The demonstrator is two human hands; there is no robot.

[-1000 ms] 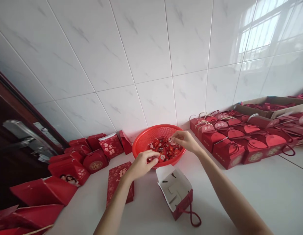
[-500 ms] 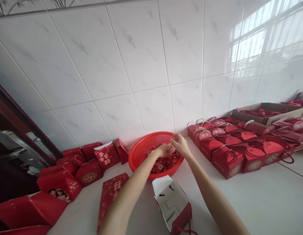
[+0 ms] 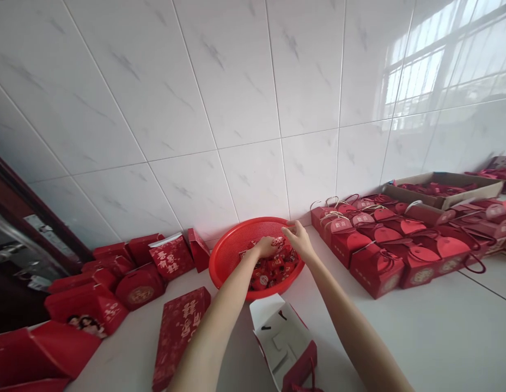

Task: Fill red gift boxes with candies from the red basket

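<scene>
A red plastic basket (image 3: pixel 225 247) with perforated sides stands against the wall, holding many small red wrapped candies (image 3: pixel 273 269). My left hand (image 3: pixel 267 247) reaches into it, its fingers closed on a red-and-white wrapped candy (image 3: pixel 278 241); the fingertips are partly hidden. Over the basket's right rim is my right hand (image 3: pixel 298 239), thumb and fingers apart, with nothing visible in them. Between my forearms lies an unfolded gift box (image 3: pixel 283 343), its white inside facing up and a red cord at its near end.
Several closed red gift boxes (image 3: pixel 375 267) with cord handles are packed together on the right, before a cardboard tray (image 3: pixel 477 191) of red ribbons. More red boxes (image 3: pixel 140 291) crowd the left, near a door handle (image 3: pixel 16 245). A flat red box (image 3: pixel 181 326) lies beside my left forearm.
The view has shifted slightly. Both hands stay at the basket; the red-and-white candy at my left fingertips sits a little further from my right hand.
</scene>
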